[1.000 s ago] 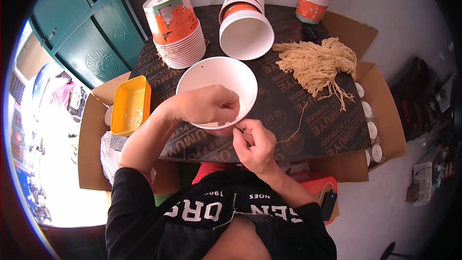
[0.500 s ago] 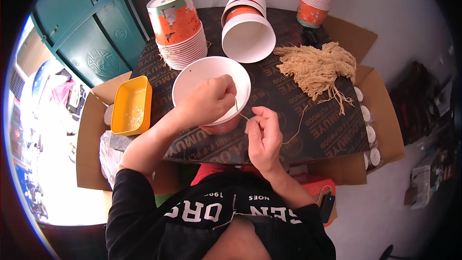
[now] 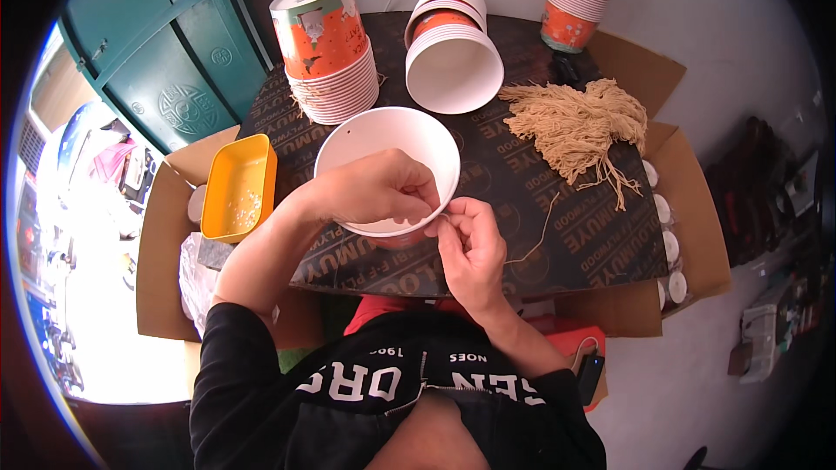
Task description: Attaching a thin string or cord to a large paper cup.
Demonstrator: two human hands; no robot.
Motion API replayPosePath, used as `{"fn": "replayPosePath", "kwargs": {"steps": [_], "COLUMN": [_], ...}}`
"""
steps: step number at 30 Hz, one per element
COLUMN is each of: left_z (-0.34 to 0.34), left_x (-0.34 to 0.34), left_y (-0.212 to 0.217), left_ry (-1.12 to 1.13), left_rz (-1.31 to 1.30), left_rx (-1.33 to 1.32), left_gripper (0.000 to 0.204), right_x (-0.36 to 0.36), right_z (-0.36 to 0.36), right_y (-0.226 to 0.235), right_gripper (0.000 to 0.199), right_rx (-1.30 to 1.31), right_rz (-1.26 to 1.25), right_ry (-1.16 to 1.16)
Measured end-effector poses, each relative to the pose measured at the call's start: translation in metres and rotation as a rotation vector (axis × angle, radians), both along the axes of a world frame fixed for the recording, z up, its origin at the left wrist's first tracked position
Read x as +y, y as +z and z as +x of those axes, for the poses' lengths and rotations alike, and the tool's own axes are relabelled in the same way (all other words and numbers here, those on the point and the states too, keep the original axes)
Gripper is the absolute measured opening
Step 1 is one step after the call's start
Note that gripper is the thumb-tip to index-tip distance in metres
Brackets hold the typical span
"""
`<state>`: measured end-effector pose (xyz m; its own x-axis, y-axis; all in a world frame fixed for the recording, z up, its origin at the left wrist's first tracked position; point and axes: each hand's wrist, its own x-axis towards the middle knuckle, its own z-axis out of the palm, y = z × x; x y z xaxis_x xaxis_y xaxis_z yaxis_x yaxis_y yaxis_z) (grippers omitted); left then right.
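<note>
A white-lined paper bucket with an orange outside stands upright at the near middle of the table. My left hand reaches over its opening, fingers bent and closed at the right inner rim on a thin tan string, which they mostly hide. Just outside the same rim is my right hand, thumb and forefinger pinched on the string. The fingertips of both hands nearly meet at the rim. A loose tail of the string trails over the table to the right of my right hand.
A bundle of tan strings lies at the right of the dark table. Behind are a stack of upturned buckets, buckets on their side and a tall stack. A yellow tray sits left; cardboard boxes flank the table.
My left hand has come down and toward the right rim of the bucket, closing the gap to my right hand. The short stretch of string between them no longer shows.
</note>
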<state>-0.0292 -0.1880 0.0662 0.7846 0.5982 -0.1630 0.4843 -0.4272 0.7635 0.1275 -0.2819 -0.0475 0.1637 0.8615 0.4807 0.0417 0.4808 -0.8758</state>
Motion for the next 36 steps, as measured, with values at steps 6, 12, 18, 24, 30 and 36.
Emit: {"fn": "replayPosePath", "kwargs": {"steps": [6, 12, 18, 24, 30, 36], "left_z": [0.002, 0.003, 0.003, 0.002, 0.005, 0.006], "left_x": [-0.003, -0.003, -0.003, -0.002, 0.001, -0.002], "left_y": [-0.002, -0.001, 0.000, -0.002, -0.003, -0.011], "left_ry": [0.002, 0.050, 0.040, -0.015, -0.032, -0.047], "left_rz": [0.082, 0.062, -0.055, -0.034, -0.033, 0.138], "left_rx": [-0.001, 0.011, 0.024, -0.004, -0.021, -0.078], "left_gripper": [0.011, 0.013, 0.015, 0.011, 0.010, 0.010], "right_x": [0.001, -0.002, -0.003, -0.002, 0.000, 0.002], "right_z": [0.007, 0.014, 0.010, 0.009, 0.014, 0.015], "right_y": [0.002, 0.006, 0.010, 0.012, 0.016, 0.021], "right_gripper": [0.022, 0.018, 0.009, 0.008, 0.008, 0.006], "right_rx": [0.022, 0.005, -0.129, -0.163, -0.286, -0.144], "right_rz": [0.037, -0.022, -0.011, 0.023, 0.091, 0.038], "right_ry": [0.007, 0.014, -0.031, -0.082, -0.099, -0.026]}}
